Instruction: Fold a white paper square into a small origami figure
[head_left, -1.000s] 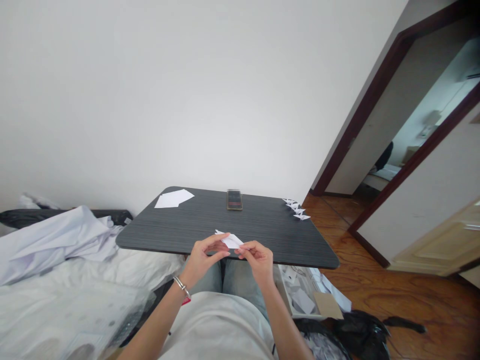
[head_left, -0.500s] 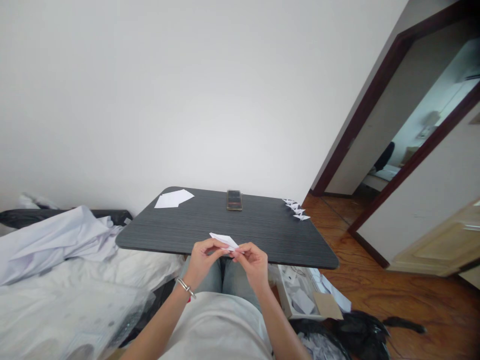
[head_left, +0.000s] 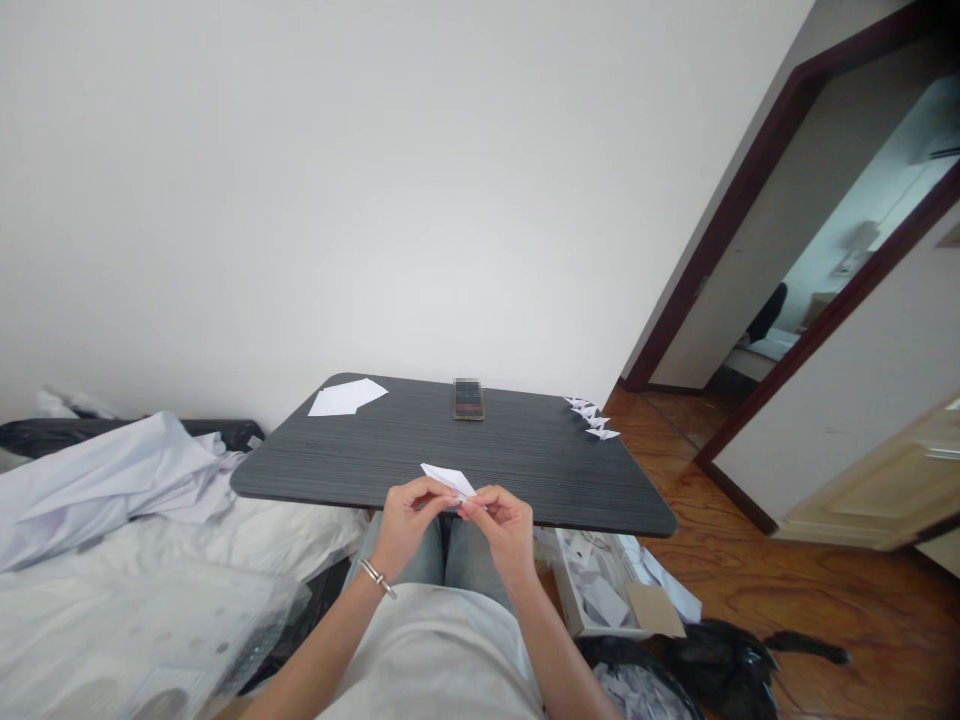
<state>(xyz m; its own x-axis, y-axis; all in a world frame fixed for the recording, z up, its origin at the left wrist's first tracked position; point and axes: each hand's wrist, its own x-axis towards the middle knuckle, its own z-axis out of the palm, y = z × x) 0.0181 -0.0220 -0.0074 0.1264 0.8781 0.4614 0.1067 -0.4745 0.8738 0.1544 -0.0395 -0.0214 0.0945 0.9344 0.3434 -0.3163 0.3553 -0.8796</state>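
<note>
A small folded piece of white paper is pinched between both hands over the front edge of the dark table. My left hand grips it from the left, with a silver bangle on the wrist. On the right, my right hand pinches its lower right end, the fingertips of both hands nearly touching. White paper sheets lie at the table's back left. Several small folded paper shapes stand in a row along the right edge.
A phone lies at the table's back middle, near the wall. Right of my legs are an open box with papers and black plastic bags. White cloth is heaped on the left.
My hands have barely shifted; the left wrist has turned slightly and its bangle sits a little further right. Both hands keep their hold on the folded paper.
</note>
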